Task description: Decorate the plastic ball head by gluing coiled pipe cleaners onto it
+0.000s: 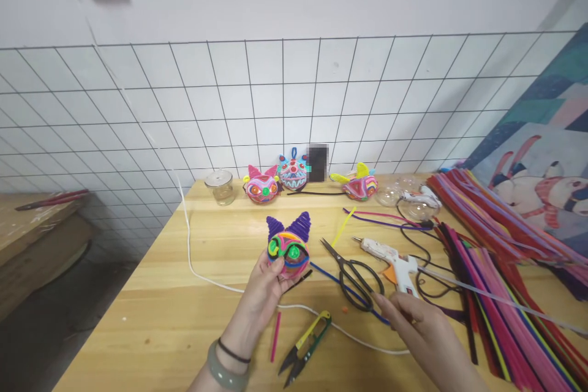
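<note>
My left hand [265, 282] grips a round cat-faced ornament [289, 263] with purple ears, green eyes and bands of coloured pipe cleaner. Its face is turned up towards me. The fingertips of my right hand [420, 324] are pinched at the handle loop of black scissors [342, 263], whose slightly parted blades point to the far left. Beneath the scissors runs a blue pipe cleaner [324, 271]. Thread snips [305, 346] with yellow and green handles lie nearer to me, beside a short pink piece [275, 337].
Three finished-looking ornaments, pink [261, 187], light blue [294, 173] and fish-shaped [361, 184], stand near the wall. A glass cup [221, 187] is at left. The white glue gun [386, 257], clear balls [416, 202] and pipe-cleaner bundles [496, 306] occupy the right. A white cable [209, 282] crosses the table.
</note>
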Tool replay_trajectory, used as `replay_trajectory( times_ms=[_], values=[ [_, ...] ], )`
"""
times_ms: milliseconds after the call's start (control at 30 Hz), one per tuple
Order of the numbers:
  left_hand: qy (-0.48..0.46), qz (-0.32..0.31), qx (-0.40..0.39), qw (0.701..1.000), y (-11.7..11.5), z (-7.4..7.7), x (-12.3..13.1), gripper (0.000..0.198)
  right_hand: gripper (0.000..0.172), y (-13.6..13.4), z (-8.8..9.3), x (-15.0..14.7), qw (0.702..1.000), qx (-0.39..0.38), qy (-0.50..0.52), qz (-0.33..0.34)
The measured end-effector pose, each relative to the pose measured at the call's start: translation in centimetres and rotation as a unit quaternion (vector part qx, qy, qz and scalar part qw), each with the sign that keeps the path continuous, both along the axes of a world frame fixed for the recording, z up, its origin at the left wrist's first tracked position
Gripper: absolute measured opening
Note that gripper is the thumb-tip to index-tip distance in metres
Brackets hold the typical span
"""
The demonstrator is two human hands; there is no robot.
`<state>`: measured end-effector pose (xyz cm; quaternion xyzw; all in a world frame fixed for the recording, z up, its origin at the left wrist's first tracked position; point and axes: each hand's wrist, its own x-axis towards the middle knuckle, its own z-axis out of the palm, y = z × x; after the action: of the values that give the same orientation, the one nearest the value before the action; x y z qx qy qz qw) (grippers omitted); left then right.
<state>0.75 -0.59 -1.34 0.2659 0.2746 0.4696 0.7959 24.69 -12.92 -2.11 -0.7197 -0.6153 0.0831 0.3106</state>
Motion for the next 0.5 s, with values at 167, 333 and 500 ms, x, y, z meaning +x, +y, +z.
replay_trajectory(
  times_ms=[167,333,500],
  values=[
    [-0.056,0.073,-0.038,0.995,1.0,0.1,-0.8,0.03,0.035,1.0,1.0,-1.0,0.997,-0.014,-0.015,0.075],
    [-0.08,0.121,-0.035,0.989,1.8,0.6,-1.7,0.025,0.018,5.0,2.1,-4.6,0.957,0.007,-0.164,0.237],
    [-0.076,0.122,-0.014,0.989,2.0,0.5,-2.1,0.026,0.02,8.7,1.2,-9.0,0.917,0.001,-0.243,0.317]
  ],
)
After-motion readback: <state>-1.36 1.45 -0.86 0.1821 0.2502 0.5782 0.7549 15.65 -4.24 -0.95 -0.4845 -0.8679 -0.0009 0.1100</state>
